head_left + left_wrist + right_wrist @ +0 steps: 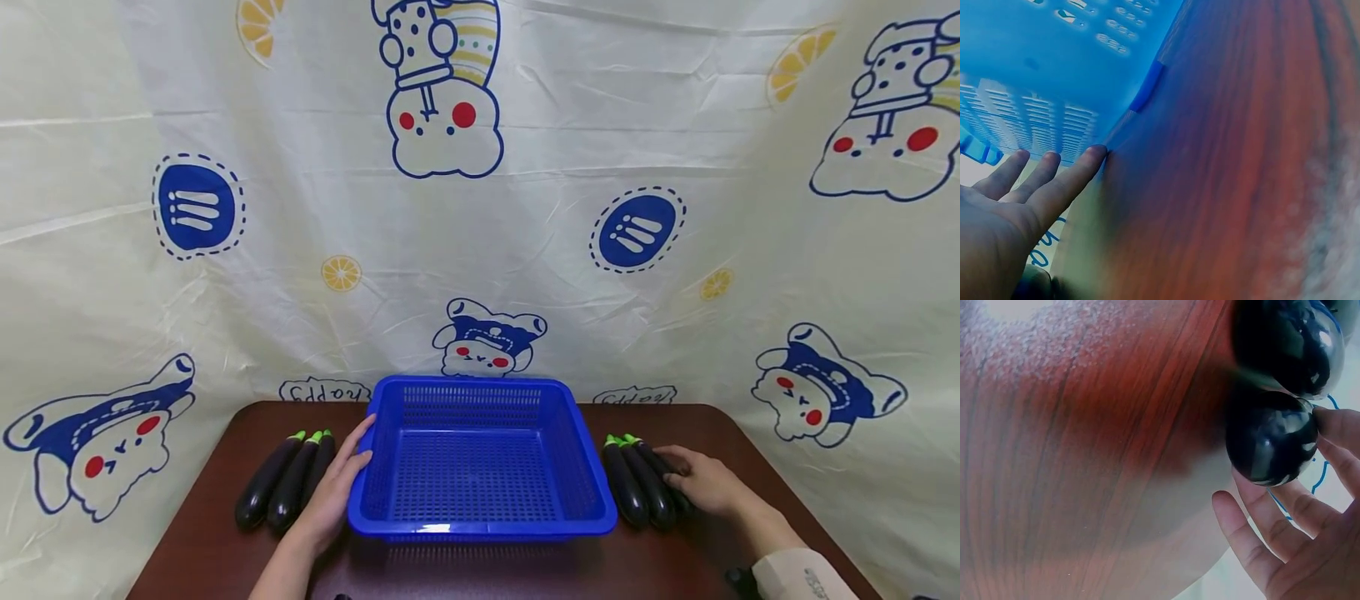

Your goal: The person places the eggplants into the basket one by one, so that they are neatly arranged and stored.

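An empty blue plastic basket [483,528] with slotted walls stands in the middle of the table. My left hand [330,492] rests against its left side; in the left wrist view the fingers [1066,187] are extended, their tips right at the basket wall. Three dark eggplants [630,492] with green stems lie side by side right of the basket. Over the outermost one is my right hand [708,482], which partly hides it. The right wrist view has the thumb and fingers around this eggplant's [1271,439] rounded end.
Three more eggplants [270,483] lie left of the basket, beside my left forearm. The dark brown table [442,575] has rounded far corners. A white printed curtain [480,242] hangs directly behind it and at both sides.
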Action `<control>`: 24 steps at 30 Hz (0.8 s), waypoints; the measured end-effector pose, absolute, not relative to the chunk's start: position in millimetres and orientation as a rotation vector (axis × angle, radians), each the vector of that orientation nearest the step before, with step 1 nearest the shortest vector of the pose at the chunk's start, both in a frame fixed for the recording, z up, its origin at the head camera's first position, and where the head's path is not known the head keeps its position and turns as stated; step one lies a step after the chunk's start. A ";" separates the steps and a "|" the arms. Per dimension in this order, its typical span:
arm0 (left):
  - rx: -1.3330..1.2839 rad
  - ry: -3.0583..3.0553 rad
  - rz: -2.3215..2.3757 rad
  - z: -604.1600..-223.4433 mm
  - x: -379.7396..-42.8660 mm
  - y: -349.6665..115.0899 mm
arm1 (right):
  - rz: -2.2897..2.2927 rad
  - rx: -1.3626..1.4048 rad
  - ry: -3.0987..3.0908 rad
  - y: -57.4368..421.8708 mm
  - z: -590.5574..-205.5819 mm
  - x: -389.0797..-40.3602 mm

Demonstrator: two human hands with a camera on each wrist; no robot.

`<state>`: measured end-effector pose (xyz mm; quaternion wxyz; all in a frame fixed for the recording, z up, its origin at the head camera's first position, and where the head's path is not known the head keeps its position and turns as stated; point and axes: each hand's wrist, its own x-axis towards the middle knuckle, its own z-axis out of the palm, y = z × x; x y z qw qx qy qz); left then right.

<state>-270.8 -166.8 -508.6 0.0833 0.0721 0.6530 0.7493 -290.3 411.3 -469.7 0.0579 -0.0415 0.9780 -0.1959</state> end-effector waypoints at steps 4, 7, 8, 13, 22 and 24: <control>0.224 1.965 2.222 -507.5 -271.2 -167.7 | -0.596 -0.126 2.967 412.5 -469.1 -291.0; 0.223 1.977 2.212 -507.7 -271.2 -168.1 | -0.601 -0.135 2.968 413.1 -468.1 -290.6; 0.221 1.978 2.208 -508.0 -271.2 -168.3 | -0.601 -0.139 2.969 413.5 -467.8 -290.4; 0.227 1.988 2.194 -507.5 -273.1 -166.1 | -0.592 -0.135 2.985 417.6 -464.7 -286.9; 0.216 1.979 2.203 -507.0 -271.3 -165.7 | -0.604 -0.202 3.035 411.4 -452.0 -279.9; 0.207 1.989 2.197 -506.6 -270.7 -166.5 | -0.606 -0.251 3.049 404.9 -446.2 -279.6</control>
